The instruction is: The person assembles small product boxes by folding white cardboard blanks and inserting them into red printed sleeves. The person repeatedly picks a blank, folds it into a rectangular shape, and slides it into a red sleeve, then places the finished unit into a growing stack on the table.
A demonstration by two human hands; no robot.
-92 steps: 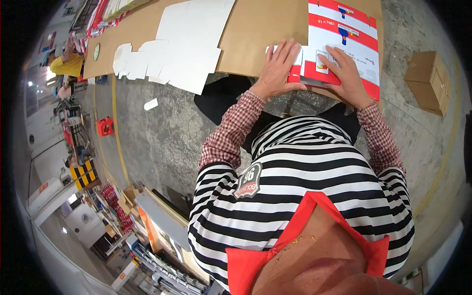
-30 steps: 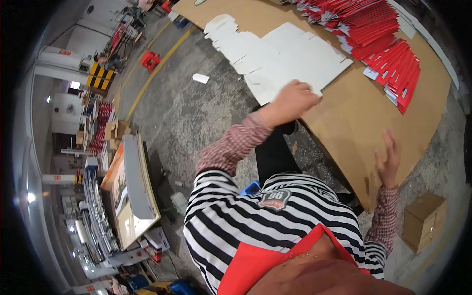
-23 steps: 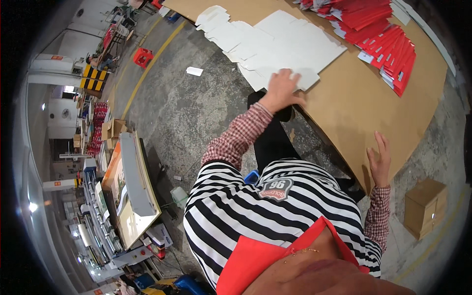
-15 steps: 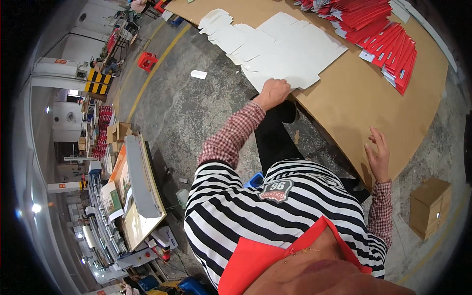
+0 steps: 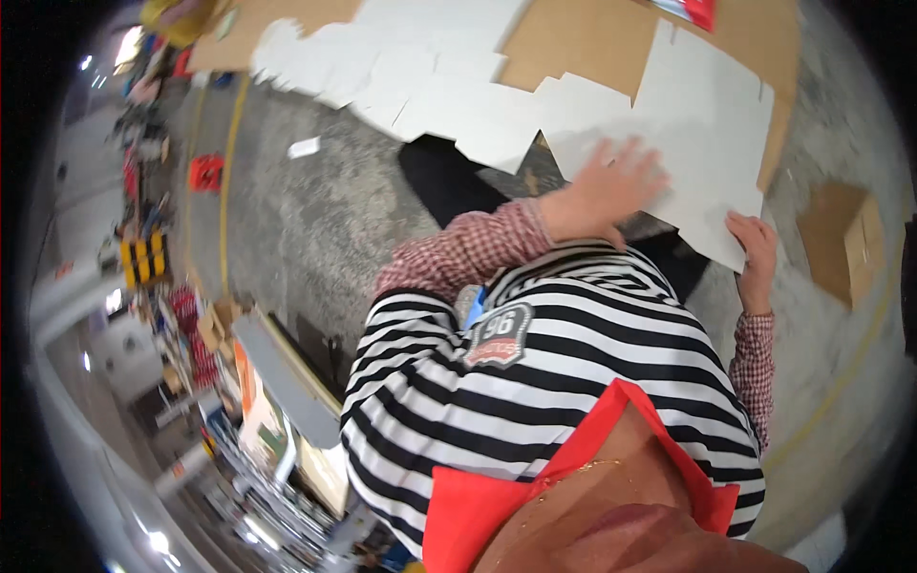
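Observation:
A white die-cut cardboard sheet point(image 5: 712, 119) lies at the near right of the table, with its near edge over the front. My right hand point(image 5: 755, 248) grips its right corner with the fingers closed on the edge. My left hand point(image 5: 616, 191), somewhat blurred, has its fingers spread at the sheet's near left part; whether the palm presses on it I cannot tell. More white die-cut sheets point(image 5: 430, 81) stretch across the table to the left, jagged along their edges.
Brown cardboard point(image 5: 573, 43) covers the tabletop. Part of a red packet point(image 5: 697, 11) shows at the far edge. A brown carton point(image 5: 841, 244) stands on the floor to the right. To the left are a red stool point(image 5: 205, 173), a white scrap point(image 5: 304, 147) and a machine point(image 5: 287, 382).
My left hand has opened and moved right. My right hand, free before, now holds a white cardboard sheet at the near right. The view has shifted, and most red packets are out of sight.

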